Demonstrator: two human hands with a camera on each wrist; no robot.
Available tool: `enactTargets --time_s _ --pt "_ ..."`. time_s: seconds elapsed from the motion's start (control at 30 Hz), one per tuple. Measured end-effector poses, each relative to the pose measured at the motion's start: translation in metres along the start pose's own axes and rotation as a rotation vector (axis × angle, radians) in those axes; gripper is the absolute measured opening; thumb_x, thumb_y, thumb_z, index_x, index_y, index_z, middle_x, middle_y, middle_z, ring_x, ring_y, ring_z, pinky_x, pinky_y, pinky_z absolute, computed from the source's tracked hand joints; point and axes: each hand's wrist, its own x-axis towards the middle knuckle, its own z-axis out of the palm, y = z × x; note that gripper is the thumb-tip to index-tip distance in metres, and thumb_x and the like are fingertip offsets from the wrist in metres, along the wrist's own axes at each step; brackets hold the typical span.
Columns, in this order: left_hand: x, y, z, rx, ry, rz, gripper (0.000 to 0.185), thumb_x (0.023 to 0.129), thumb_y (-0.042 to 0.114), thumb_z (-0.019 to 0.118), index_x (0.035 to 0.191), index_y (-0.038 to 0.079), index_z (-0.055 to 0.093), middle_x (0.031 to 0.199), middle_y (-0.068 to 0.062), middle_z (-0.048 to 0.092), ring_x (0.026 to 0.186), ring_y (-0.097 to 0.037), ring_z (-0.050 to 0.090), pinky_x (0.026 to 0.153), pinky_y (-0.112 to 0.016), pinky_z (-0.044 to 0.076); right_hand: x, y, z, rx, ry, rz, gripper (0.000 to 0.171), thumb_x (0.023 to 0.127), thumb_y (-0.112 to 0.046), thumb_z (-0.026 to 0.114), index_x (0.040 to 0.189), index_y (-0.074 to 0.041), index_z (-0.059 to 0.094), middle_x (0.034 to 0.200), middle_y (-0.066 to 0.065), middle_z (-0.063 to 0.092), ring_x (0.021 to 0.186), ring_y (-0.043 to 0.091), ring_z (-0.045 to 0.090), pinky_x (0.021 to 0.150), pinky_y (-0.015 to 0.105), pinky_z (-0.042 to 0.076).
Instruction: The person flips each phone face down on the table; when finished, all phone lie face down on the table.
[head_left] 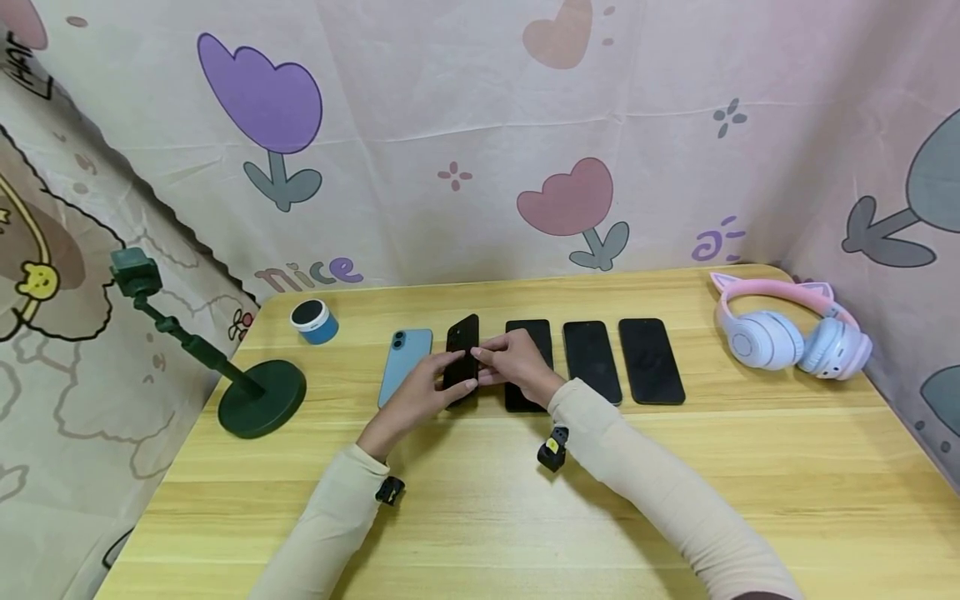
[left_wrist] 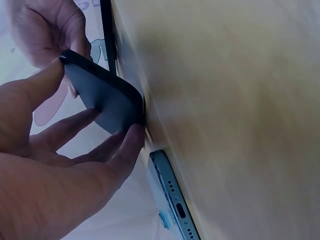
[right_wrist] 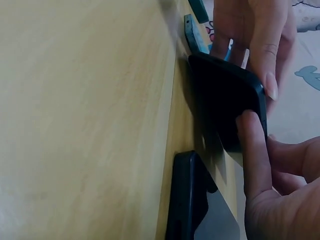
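A black smartphone [head_left: 462,358] stands tilted on its long edge, its camera side turned to the left. My left hand [head_left: 422,390] grips it from the left; in the left wrist view its thumb is at the upper corner and its fingers lie along the back [left_wrist: 100,95] and low edge. From the other side, my right hand [head_left: 521,362] pinches the raised edge, thumb on the dark screen [right_wrist: 220,95] in the right wrist view. A light blue phone [head_left: 405,362] lies camera side up just left. Another black phone [head_left: 528,333] lies under my right hand, partly hidden.
Two more dark phones [head_left: 592,358] [head_left: 651,361] lie to the right in the same row. Pink and blue cat-ear headphones [head_left: 765,339] rest at the far right. On the left are a green stand [head_left: 262,400] and a small blue and white jar [head_left: 318,325].
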Motion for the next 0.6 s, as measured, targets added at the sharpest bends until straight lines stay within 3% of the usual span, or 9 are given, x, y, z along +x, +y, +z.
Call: enactTargets --time_s 0.3,0.6 --pt "-0.0044 0.0021 0.0016 0.225 0.056 -0.031 0.064 0.096 0.03 0.072 0.147 -0.002 0.05 0.154 -0.028 0.039 0.142 -0.047 0.035 0.113 -0.062 0.03 0.0 0.0009 -0.0003 -0.115 0.038 -0.04 0.019 0.096 -0.003 0.07 0.109 0.008 0.074 0.1 0.019 0.072 0.071 0.019 0.074 0.069 0.03 0.061" --pt "-0.0045 0.0018 0.0063 0.367 0.069 -0.042 0.063 0.093 0.03 0.076 0.144 -0.002 0.054 0.154 -0.027 0.039 0.139 -0.051 0.035 0.112 -0.06 0.032 0.0002 0.0046 0.003 -0.287 0.052 -0.063 0.029 0.092 -0.004 0.074 0.118 0.008 0.07 0.109 0.02 0.072 0.077 0.023 0.075 0.071 0.032 0.061"
